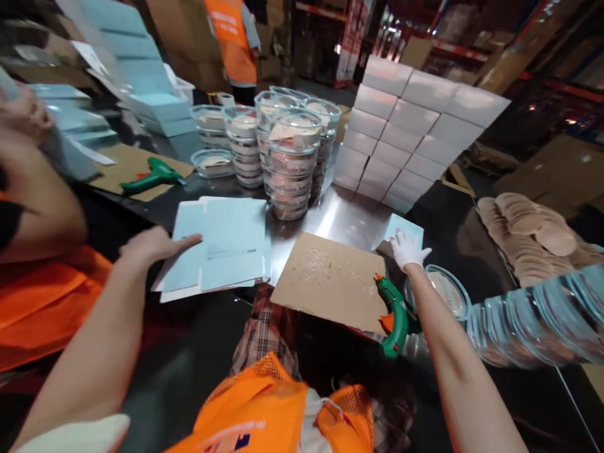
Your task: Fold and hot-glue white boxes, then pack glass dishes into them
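My left hand is bare, with one finger stretched over the left edge of a stack of flat light-blue box blanks; its other fingers are hard to make out. In a white glove, my right hand rests with spread fingers on a small light-blue box. Just below that hand is a round glass container. A sheet of brown cardboard, spotted with dried glue, lies between my hands. On its right edge sits a green glue gun with an orange trigger.
Stacked glass containers stand behind the blanks, beside a wall of white boxes. More glass containers and round brown discs are at right. A co-worker's arm and another green glue gun are at left.
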Demonstrator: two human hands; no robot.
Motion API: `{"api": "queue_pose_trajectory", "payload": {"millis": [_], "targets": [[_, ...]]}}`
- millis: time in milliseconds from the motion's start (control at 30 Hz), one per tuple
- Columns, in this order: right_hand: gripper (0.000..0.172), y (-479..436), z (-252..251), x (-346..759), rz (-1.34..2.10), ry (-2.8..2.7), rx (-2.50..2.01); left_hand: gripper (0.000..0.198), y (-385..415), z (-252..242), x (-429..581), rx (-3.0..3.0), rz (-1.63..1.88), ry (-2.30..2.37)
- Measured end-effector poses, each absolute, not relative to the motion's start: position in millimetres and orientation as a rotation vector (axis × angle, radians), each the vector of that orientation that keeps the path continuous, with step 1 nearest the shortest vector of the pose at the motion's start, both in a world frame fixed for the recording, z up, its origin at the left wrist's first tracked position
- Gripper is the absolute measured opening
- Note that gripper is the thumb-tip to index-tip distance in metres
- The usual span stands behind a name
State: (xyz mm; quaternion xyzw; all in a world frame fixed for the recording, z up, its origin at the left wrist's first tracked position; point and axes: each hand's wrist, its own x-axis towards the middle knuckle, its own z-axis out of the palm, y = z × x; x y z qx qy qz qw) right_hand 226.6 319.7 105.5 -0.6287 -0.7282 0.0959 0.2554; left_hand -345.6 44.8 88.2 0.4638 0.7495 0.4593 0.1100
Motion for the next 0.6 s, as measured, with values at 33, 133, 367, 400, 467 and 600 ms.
{"api": "queue_pose_trajectory", "payload": {"millis": [33,133,367,400,467,600], "targets": [[0.052,314.5,109.2,222.5,0.225,-1.953,-1.727,0.063,46.9,81.6,-349.2,1.289,1.308,2.29],[0.063,276.3,118.2,214.3,0.024,-1.932,-1.647,0.049,45.2,70.7,-345.7,1.103,1.291,2.477],[0.07,125.0,145.3,207.2,-0.22,-2.208,-0.64,0.046,-5.6,133.5,-261.4,1.214,1.701,2.569],[0.074,111.6,151.4,200.6,-0.214,-2.196,-0.592,0.037,-10.4,143.7,-234.6,1.452,1.694,2.399],[0.076,94.4,160.9,184.4,-0.212,-2.152,-0.574,0.022,-14.6,155.7,-180.1,1.927,1.365,1.889],[0.048,84.3,153.4,168.7,-0.11,-2.131,-0.677,0.025,-15.6,145.3,-119.0,2.252,0.915,1.428]]}}
